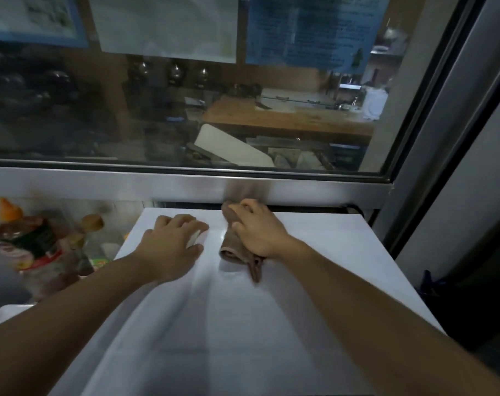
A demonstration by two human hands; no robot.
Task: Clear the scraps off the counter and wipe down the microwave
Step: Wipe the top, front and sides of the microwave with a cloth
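The white top of the microwave (314, 252) fills the middle of the view, running from the near edge to the window frame. My right hand (257, 230) lies on a crumpled brown cloth (231, 250) near the back edge of that top, fingers curled over the cloth and pressing it down. My left hand (171, 241) rests on the white top just left of the cloth, fingers bent over a small white thing (194, 239) that is mostly hidden under them.
A steel window frame (314, 190) and glass stand right behind the microwave. To the left, lower down, stand bottles, among them a dark-labelled one (28, 241) and an orange-capped one (7, 211). A dark gap lies to the right.
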